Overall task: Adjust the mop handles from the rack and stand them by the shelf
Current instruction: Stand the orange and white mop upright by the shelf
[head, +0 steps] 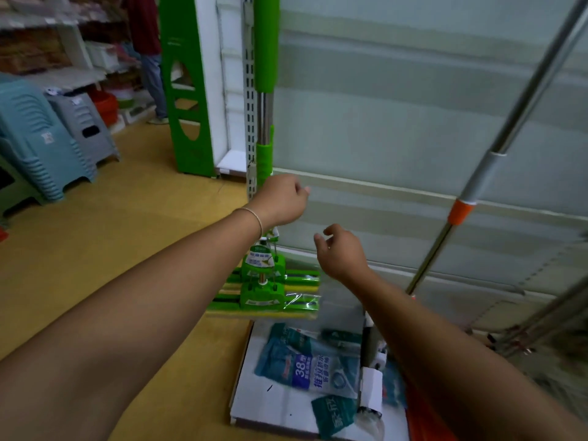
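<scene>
Mop handles lean upright against the pale shelf back, both hands off them.

Green mop (265,116) stands at the slotted upright; the silver, orange-collared handle (496,154) tilts further right. Left hand (280,198) and right hand (342,249) hover between, fingers loosely curled, grasping nothing.

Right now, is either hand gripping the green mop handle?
No. The left hand and right hand both hang loosely curled in front of the upright green mop handle, holding nothing.
</scene>
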Motion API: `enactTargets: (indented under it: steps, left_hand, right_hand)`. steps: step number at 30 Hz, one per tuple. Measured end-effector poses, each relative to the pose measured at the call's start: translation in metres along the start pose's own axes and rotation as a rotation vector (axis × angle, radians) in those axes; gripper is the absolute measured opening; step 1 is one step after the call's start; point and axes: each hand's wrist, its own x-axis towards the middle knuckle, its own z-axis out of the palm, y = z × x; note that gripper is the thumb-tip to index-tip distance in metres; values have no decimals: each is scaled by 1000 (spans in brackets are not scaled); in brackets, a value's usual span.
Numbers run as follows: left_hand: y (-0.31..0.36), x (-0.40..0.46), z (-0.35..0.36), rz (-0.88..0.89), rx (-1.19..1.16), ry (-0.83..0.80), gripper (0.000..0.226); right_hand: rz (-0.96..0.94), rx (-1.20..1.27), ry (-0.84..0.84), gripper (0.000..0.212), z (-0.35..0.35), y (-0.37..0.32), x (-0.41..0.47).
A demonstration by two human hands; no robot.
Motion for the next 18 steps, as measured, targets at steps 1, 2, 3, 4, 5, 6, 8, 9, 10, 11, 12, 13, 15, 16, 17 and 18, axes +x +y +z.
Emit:
enactTargets:
  steps: [1, 2, 3, 4, 5, 6, 8, 9, 10, 11, 12, 13, 15, 16, 17, 18]
  left_hand:
    - [7, 0, -2, 40, -20, 6, 33]
    - [14, 0, -2, 81, -42, 14, 32]
    - [20, -2, -1, 117, -69, 21, 31]
    - [28, -4, 2, 153, -97, 33, 30]
    - [36, -7, 5, 180, -123, 41, 28]
    - [43, -11, 9, 205, -144, 43, 27]
    - [57, -19, 18, 257, -175, 28, 24]
    - [64, -21, 22, 280, -188, 19, 24]
    - [70, -23, 26, 298, -197, 11, 24]
    - [76, -24, 29, 311, -203, 4, 24]
    - [83, -25, 32, 319, -206, -5, 24]
    - [90, -25, 35, 326, -206, -14, 24]
    - [103, -24, 40, 337, -202, -35, 24]
    - [111, -23, 43, 339, -203, -45, 24]
    - [118, -21, 48, 340, -201, -54, 24]
    - [125, -20, 53, 343, -197, -60, 25]
  right_hand:
    - [11, -6, 21, 41, -11, 0, -5]
    - [20, -13, 41, 41, -21, 0, -10]
    - [28, -18, 61, 40, -30, 2, -15]
    - [36, -22, 79, 40, -38, 5, -21]
    - [45, -26, 95, 40, -47, 9, -27]
    - [58, -34, 107, 40, -55, 12, -33]
    - [82, -53, 120, 41, -72, 21, -46]
    - [92, -65, 128, 41, -81, 27, -51]
    - [103, -75, 139, 40, -89, 33, -56]
    - [115, -79, 156, 39, -97, 38, -59]
    - [126, -81, 176, 37, -105, 45, -61]
    - [135, -87, 194, 36, -113, 52, -63]
    - [159, -91, 211, 34, -128, 66, -63]
    - [173, -89, 213, 34, -135, 73, -63]
    - [187, -87, 212, 34, -141, 81, -62]
    - [191, -87, 213, 34, -147, 89, -61]
